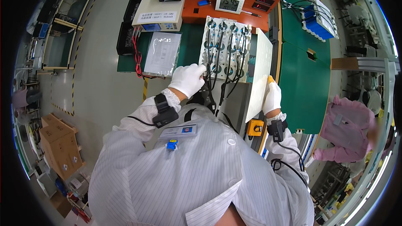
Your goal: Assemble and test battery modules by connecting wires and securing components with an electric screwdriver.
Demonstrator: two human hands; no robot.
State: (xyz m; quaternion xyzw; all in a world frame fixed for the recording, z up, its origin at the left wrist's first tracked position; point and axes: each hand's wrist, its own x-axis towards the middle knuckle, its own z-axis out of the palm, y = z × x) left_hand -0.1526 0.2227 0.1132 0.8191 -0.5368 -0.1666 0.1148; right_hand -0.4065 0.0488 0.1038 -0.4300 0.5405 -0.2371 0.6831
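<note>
At the near left corner of a pale battery module is my left hand, in a white glove. Its fingers are closed at the module's edge, and whatever they pinch is hidden. Black cables run over the module's round cells and hang down its near side. My right hand, also gloved and with a yellowish fingertip, grips the right edge of a cream-white panel. The panel stands on edge beside the module's right side.
Behind the module stands an orange test cabinet with displays and a small clock. A cream meter with red leads and a sleeved sheet lie left. A yellow switch box sits below the panel; a blue battery pack rests on the right green bench.
</note>
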